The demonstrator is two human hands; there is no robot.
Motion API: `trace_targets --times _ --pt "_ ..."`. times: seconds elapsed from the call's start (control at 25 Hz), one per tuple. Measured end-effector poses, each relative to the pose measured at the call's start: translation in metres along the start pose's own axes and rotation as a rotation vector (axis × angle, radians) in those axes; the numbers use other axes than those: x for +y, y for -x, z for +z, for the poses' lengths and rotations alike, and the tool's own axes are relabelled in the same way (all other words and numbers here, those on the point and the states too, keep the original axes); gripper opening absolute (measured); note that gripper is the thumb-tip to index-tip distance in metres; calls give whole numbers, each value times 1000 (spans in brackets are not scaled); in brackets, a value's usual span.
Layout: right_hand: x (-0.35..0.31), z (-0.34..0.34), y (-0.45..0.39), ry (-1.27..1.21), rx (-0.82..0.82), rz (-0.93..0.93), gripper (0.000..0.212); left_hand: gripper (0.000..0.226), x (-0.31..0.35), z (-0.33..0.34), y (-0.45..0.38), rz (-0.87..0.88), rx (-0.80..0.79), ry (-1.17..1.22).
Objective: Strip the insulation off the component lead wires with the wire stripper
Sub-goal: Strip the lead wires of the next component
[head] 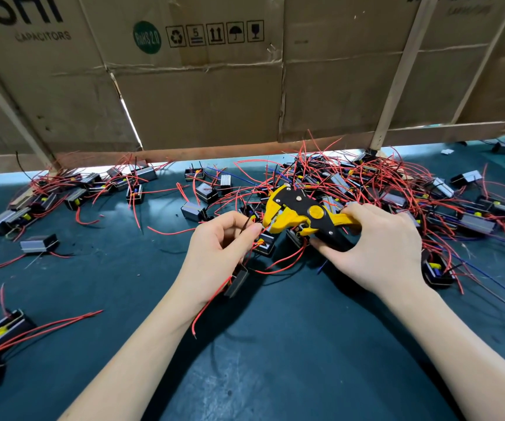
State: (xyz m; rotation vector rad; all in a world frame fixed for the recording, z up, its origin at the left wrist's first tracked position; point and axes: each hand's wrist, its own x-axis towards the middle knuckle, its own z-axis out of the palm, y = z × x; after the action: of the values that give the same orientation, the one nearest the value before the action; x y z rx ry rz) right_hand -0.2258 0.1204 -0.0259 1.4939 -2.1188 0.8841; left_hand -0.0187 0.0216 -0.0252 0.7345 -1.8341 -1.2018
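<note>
a person's two bare forearms reach over a dark green table [275, 344] strewn with small boxed components trailing red wires. the right hand [378, 247] grasps the handles of a yellow and black stripper [302, 214], fingers curled round them, its head pointing left toward the other hand. the left hand [220, 244] pinches a red wire [260, 230] between thumb and forefinger and feeds its end into the stripper's mouth; the wire's component [264, 243] sits just below the tool, and another component [237, 279] hangs under the left wrist. whether the jaws have closed on the wire cannot be told.

a large pile [381, 183] of tangled components lies behind the tool; a smaller group [72, 192] lies far left. cardboard [199, 86] walls the back.

to do this well, it seems wise to keep the wire straight and seated squarely in the jaws, hold it firm close to the tool, squeeze steadily, and keep neighbouring wires clear of the mouth.
</note>
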Motion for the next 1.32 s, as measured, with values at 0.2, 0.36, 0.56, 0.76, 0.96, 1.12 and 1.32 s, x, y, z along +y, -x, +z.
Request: trace_targets --times 0.2,0.36,0.56,0.76,0.96,1.12,1.32 --pt "-2 -2 3 49 -3 63 48 21 2 -2 0 4 -13 4" --pt "-4 1 2 90 -4 0 53 21 5 -4 0 -20 -12 21" --pt "4 -1 -2 2 20 76 53 23 9 -26 -2 -12 -387 -321" --pt "5 -9 -6 -25 -53 24 50 26 7 -44 -4 111 -456 -577" --pt "0 -25 -7 -261 -519 -222 50 28 -14 -69 -17 12 4 -1163" --pt "-13 -18 7 -274 -773 -412 54 18 -23 -74 -17 -97 247 -1040" --pt "-13 -18 9 -381 -851 -358 58 8 -28 -66 -17 -51 183 -1014"
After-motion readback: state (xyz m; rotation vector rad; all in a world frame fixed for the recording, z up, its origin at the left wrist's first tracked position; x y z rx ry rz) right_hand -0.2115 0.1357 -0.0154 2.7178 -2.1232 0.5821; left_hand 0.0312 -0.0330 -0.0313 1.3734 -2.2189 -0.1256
